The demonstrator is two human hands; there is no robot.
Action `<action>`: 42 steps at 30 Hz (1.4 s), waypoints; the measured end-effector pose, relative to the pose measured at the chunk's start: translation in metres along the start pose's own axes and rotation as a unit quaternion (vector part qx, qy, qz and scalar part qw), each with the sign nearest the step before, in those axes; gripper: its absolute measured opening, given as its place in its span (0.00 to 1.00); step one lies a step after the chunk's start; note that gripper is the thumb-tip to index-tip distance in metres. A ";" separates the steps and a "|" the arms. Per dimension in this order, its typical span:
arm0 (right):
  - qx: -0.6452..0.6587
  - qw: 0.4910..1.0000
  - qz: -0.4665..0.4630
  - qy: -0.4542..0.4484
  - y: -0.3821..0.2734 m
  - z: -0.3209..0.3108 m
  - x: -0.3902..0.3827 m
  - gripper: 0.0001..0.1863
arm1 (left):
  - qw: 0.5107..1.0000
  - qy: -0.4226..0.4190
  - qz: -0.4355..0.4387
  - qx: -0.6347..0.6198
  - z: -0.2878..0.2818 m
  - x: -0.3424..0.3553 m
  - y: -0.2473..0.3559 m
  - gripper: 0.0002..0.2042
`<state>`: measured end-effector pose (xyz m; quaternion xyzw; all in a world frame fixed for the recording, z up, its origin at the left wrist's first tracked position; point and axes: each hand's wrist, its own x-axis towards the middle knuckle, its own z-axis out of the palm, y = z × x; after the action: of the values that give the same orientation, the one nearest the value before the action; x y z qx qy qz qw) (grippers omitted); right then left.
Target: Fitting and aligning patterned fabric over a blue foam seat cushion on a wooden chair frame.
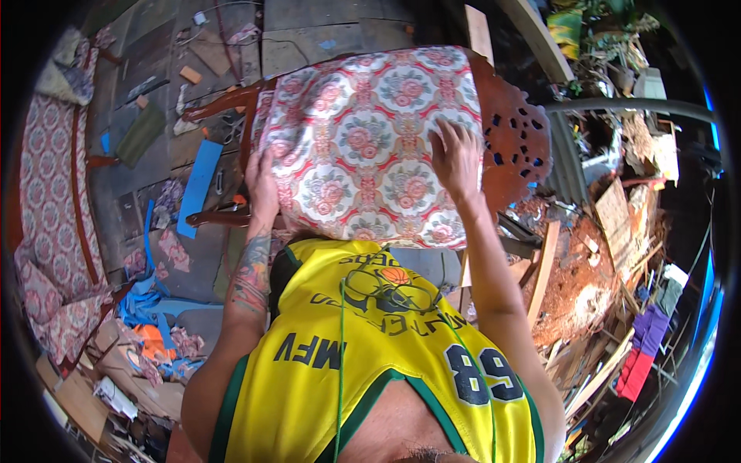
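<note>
In front of me is a dark reddish wooden chair whose padded seat (370, 147) is covered in floral fabric with pink roses, white rounds and red borders. Its carved, pierced backrest (515, 147) is to the right, and the chair legs (220, 219) stick out to the left. My left hand (264, 187) lies along the seat's left edge, fingers stretched out flat against the fabric. On top of the cover near the right edge rests my right hand (458, 158), fingers bent and apart, holding nothing.
A second piece with the same floral cover (54, 177) stands at the far left. Blue strip material (199, 187), a green piece (142, 135), fabric scraps and an orange cloth (154, 343) litter the plank floor. Wood boards (544, 270) and debris lie on the right.
</note>
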<state>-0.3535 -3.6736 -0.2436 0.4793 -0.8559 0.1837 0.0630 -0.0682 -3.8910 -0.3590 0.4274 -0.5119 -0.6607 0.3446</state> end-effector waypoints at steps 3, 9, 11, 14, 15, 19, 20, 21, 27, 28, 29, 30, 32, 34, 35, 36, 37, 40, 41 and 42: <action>0.122 0.977 -0.109 -0.134 -0.066 -0.002 0.080 0.30 | 0.994 -0.085 0.063 0.033 0.025 -0.011 0.055 0.14; 0.221 0.697 -0.508 -0.456 -0.187 -0.004 0.174 0.24 | 0.955 -0.217 0.145 0.142 0.020 -0.035 0.181 0.10; 0.080 0.686 -0.470 -0.550 -0.195 -0.014 0.200 0.20 | 0.929 -0.254 0.178 0.203 0.007 -0.031 0.219 0.11; 0.066 0.757 -0.517 -0.394 -0.184 -0.055 0.222 0.20 | 0.903 -0.218 0.226 0.293 -0.025 -0.025 0.246 0.11; 0.033 0.776 -0.520 -0.356 -0.176 -0.071 0.228 0.18 | 0.883 -0.211 0.278 0.314 -0.026 -0.019 0.250 0.11; 0.029 0.848 -0.456 -0.267 -0.124 -0.114 0.241 0.16 | 0.901 -0.263 0.174 0.298 -0.023 -0.003 0.263 0.15; 0.020 0.854 -0.478 -0.206 -0.106 -0.128 0.240 0.15 | 0.882 -0.290 0.154 0.336 -0.026 0.007 0.257 0.15; 0.012 0.853 -0.502 -0.143 -0.094 -0.144 0.239 0.15 | 0.880 -0.296 0.160 0.334 -0.036 0.016 0.244 0.15; -0.148 0.904 -0.400 -0.026 -0.026 -0.209 0.167 0.11 | 0.820 -0.304 0.012 0.485 -0.076 0.079 0.231 0.12; -0.160 0.903 -0.399 -0.011 -0.021 -0.214 0.146 0.11 | 0.831 -0.295 0.007 0.471 -0.085 0.106 0.244 0.09; -0.168 0.896 -0.410 -0.018 -0.036 -0.223 0.124 0.12 | 0.810 -0.308 0.091 0.490 -0.090 0.127 0.270 0.07; -0.053 0.930 -0.363 -0.007 -0.057 -0.222 0.097 0.15 | 0.791 -0.298 0.178 0.504 -0.092 0.143 0.302 0.06; 0.067 0.931 -0.352 -0.075 -0.068 -0.216 0.048 0.24 | 0.772 -0.221 0.233 0.548 -0.077 0.160 0.391 0.09; 0.245 0.900 -0.334 -0.138 -0.097 -0.209 0.010 0.09 | 0.747 -0.229 0.327 0.531 -0.038 0.183 0.461 0.11; 0.417 0.864 -0.237 -0.152 -0.107 -0.197 -0.007 0.12 | 0.693 -0.260 0.410 0.533 -0.011 0.202 0.482 0.14; 0.516 0.828 -0.104 -0.194 -0.106 -0.184 -0.026 0.13 | 0.645 -0.221 0.464 0.565 0.018 0.211 0.493 0.15; 0.597 0.769 0.034 -0.226 -0.103 -0.172 -0.041 0.15 | 0.593 -0.185 0.519 0.587 0.058 0.215 0.497 0.16; 0.625 0.688 0.366 -0.051 -0.076 -0.126 -0.071 0.14 | 0.574 -0.252 0.512 0.587 0.265 0.219 0.409 0.16; 0.597 0.703 0.388 0.001 -0.058 -0.102 -0.088 0.14 | 0.562 -0.260 0.501 0.604 0.310 0.212 0.384 0.18; 0.546 0.728 0.415 0.009 -0.044 -0.090 -0.100 0.15 | 0.505 -0.276 0.532 0.621 0.343 0.214 0.352 0.14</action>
<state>-0.2694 -3.5811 -0.1778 0.0264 -0.7206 0.6318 -0.2844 -0.4619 -4.0345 -0.0249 -0.0244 -0.9914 0.0494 0.1185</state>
